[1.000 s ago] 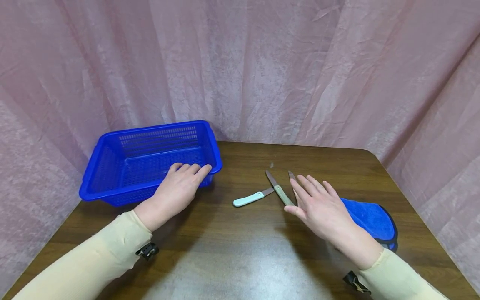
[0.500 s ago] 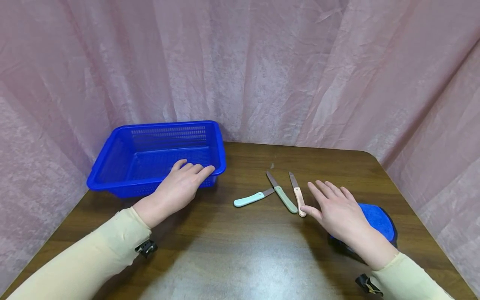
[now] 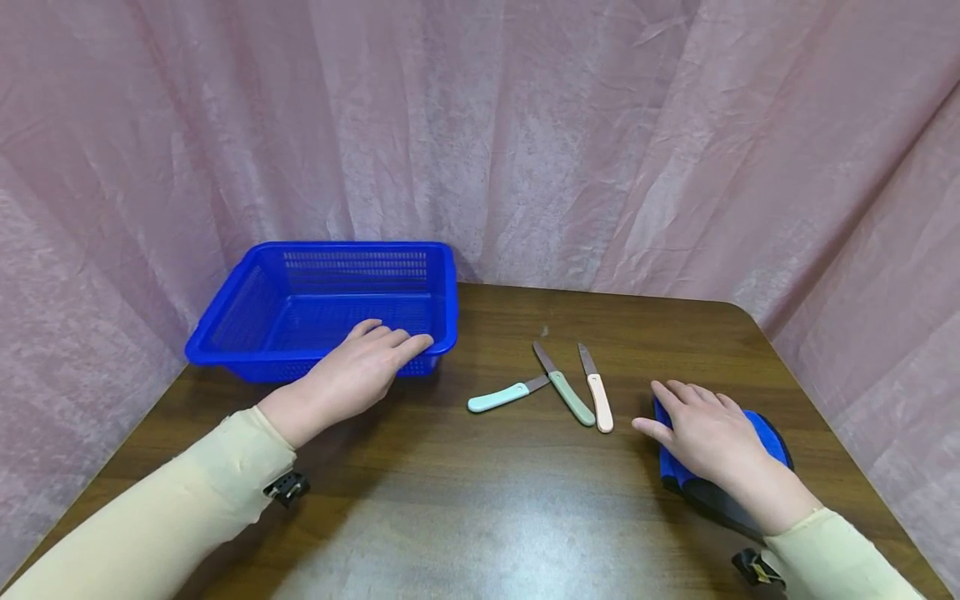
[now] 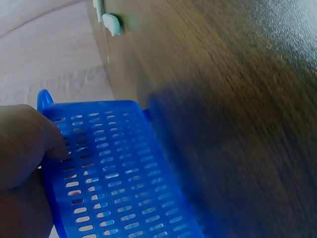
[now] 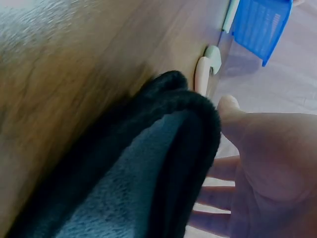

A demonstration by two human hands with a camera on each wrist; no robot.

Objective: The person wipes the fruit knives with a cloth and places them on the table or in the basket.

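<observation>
My left hand grips the near rim of a blue plastic basket, close to its right corner. In the left wrist view the thumb lies against the basket's slotted outer wall, while the other fingers reach over the rim. On the right, my right hand is spread palm down over a folded blue cloth with black edging, covering much of it. The right wrist view shows straight fingers beyond the cloth's dark edge and the cloth's greyish underside.
Three small knives lie mid-table between the hands: a mint-handled one, a green-handled one touching its blade, and a peach-handled one. Pink curtain hangs behind the wooden table.
The basket has shifted right and turned square to the table's back edge, with my left hand on its rim. My right hand has moved right, off the knives and over the cloth.
</observation>
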